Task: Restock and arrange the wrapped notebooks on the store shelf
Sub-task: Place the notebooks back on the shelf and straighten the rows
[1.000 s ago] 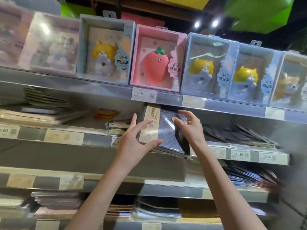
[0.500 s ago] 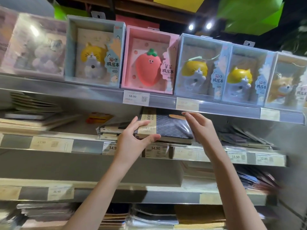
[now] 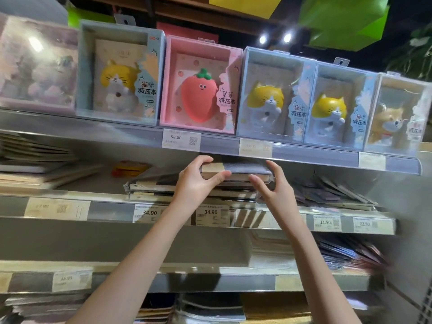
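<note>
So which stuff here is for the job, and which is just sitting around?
For the job: wrapped notebook, the stack under it, left hand, right hand.
Just sitting around: strawberry box, cat boxes, price tags.

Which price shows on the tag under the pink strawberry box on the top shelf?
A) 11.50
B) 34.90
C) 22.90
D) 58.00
D: the tag on the rail just below the strawberry box reads 58.00; the other three prices sit on tags one shelf lower.
</note>
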A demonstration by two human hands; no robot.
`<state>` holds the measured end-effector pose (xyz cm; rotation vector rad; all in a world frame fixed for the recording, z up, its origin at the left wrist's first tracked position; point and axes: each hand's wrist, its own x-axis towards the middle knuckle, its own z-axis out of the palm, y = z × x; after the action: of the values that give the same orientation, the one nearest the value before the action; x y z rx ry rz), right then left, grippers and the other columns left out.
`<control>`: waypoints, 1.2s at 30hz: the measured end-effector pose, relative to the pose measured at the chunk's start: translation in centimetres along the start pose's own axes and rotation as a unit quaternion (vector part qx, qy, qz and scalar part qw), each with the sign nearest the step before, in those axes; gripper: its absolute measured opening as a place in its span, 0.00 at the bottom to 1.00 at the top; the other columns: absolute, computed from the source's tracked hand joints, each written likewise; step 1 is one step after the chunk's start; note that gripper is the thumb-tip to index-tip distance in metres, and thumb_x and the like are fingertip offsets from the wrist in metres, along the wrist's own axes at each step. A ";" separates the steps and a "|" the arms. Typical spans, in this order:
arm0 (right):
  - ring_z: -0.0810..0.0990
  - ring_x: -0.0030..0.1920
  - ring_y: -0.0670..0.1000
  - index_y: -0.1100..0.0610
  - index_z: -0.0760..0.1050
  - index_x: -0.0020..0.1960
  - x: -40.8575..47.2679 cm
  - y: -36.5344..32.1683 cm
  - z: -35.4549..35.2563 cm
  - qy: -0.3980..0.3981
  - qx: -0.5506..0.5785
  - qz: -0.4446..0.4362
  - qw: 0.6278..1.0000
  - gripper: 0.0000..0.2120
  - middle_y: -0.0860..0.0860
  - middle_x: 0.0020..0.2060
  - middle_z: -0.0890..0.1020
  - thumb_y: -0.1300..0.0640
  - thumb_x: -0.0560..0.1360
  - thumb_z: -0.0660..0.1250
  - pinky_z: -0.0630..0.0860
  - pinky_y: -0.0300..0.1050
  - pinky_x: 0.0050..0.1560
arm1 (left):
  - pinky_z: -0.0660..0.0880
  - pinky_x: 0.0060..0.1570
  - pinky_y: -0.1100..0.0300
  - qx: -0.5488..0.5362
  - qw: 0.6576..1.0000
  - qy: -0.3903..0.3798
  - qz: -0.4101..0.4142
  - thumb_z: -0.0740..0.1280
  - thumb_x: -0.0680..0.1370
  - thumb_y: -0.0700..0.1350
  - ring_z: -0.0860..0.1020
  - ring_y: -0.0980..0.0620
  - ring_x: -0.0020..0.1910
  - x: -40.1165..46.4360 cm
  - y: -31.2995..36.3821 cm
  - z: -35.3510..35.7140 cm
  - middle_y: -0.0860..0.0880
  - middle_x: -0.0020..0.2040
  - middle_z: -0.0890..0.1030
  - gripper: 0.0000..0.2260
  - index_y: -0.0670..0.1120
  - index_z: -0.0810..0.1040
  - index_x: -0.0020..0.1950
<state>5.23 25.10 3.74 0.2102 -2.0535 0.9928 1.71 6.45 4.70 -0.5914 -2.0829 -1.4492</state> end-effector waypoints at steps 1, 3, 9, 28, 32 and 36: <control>0.67 0.63 0.41 0.53 0.62 0.72 0.5 0.3 0.2 0.010 -0.002 0.008 1.000 0.32 0.47 0.68 0.70 0.41 0.72 0.65 0.63 0.35 0.59 | 0.66 0.53 0.61 0.052 0.998 0.002 -0.019 0.68 0.68 0.65 0.70 0.51 0.63 0.6 0.3 0.2 0.52 0.58 0.76 0.29 0.52 0.71 0.64; 0.67 0.67 0.46 0.54 0.62 0.72 1.3 1.0 0.6 0.023 -0.009 0.022 0.999 0.33 0.49 0.69 0.69 0.40 0.72 0.65 0.63 0.37 0.60 | 0.67 0.54 0.56 0.202 0.978 0.024 -0.038 0.62 0.68 0.70 0.69 0.47 0.61 1.3 0.9 0.7 0.49 0.52 0.75 0.32 0.52 0.70 0.65; 0.69 0.67 0.52 0.57 0.61 0.72 2.8 2.7 2.0 0.027 -0.002 0.047 0.999 0.36 0.54 0.68 0.70 0.38 0.72 0.64 0.66 0.44 0.61 | 0.67 0.57 0.52 0.268 0.961 0.061 0.022 0.58 0.69 0.71 0.74 0.43 0.59 2.6 -0.6 1.8 0.44 0.58 0.79 0.35 0.47 0.72 0.65; 0.75 0.50 0.51 0.54 0.63 0.70 4.4 3.9 4.7 0.025 0.008 0.081 0.996 0.26 0.49 0.49 0.76 0.44 0.76 0.62 0.73 0.50 0.52 | 0.68 0.34 0.57 0.141 0.987 0.061 -0.036 0.68 0.73 0.58 0.75 0.48 0.38 3.9 -2.0 3.1 0.46 0.41 0.76 0.19 0.42 0.72 0.47; 0.76 0.50 0.52 0.62 0.65 0.65 3.8 3.9 4.5 0.009 -0.025 0.094 0.995 0.29 0.53 0.52 0.77 0.42 0.74 0.64 0.74 0.48 0.48 | 0.68 0.35 0.57 0.178 0.981 0.079 -0.023 0.65 0.74 0.61 0.74 0.47 0.41 3.4 -2.5 3.0 0.46 0.45 0.74 0.21 0.44 0.69 0.50; 0.72 0.62 0.56 0.62 0.62 0.68 2.1 3.9 4.5 0.007 -0.032 0.081 0.996 0.32 0.58 0.62 0.73 0.43 0.74 0.65 0.69 0.44 0.58 | 0.71 0.44 0.55 0.202 0.975 0.096 -0.002 0.64 0.75 0.59 0.73 0.45 0.54 2.3 -3.8 2.6 0.43 0.58 0.73 0.24 0.44 0.67 0.62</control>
<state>-0.68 24.92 1.47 0.0043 -2.1121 1.0206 -2.85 7.80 2.70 -0.2741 -2.1351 -0.9947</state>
